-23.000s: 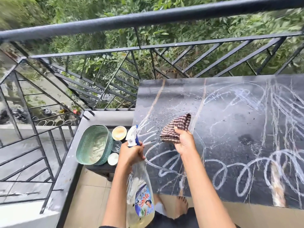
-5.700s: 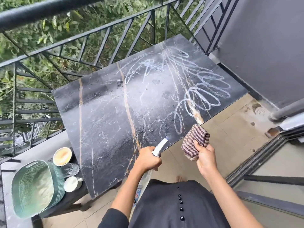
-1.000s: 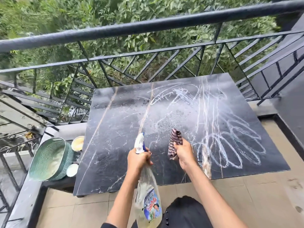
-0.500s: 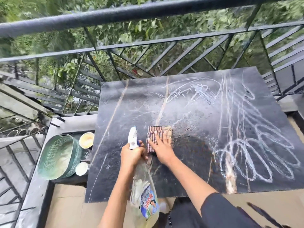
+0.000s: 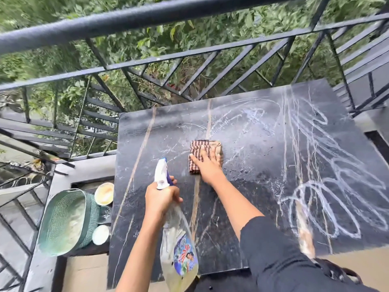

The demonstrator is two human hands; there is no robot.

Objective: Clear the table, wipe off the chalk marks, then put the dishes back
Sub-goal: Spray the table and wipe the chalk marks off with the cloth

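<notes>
A black marble table (image 5: 263, 207) carries white chalk marks (image 5: 320, 186), loops and long strokes, over its right half; its left half looks wet and mostly free of chalk. My right hand (image 5: 207, 165) lies flat on a folded brown checked cloth (image 5: 202, 147) pressed to the tabletop near the middle. My left hand (image 5: 161, 197) grips the neck of a clear spray bottle (image 5: 179, 249) with a white and blue nozzle, held above the table's near edge. Left of the table, a green basket (image 5: 65, 220) and two cream bowls (image 5: 104, 193) sit on a low dark stand.
A black metal railing (image 5: 147, 15) runs close behind and to the left of the table, with greenery beyond. A grey ledge (image 5: 88, 169) lies between railing and table. A glass (image 5: 105, 211) stands between the bowls. Beige floor tiles (image 5: 84, 275) show below.
My right hand has pushed the cloth farther away across the tabletop. The bottle stays in my left hand. The view has tilted and moved closer.
</notes>
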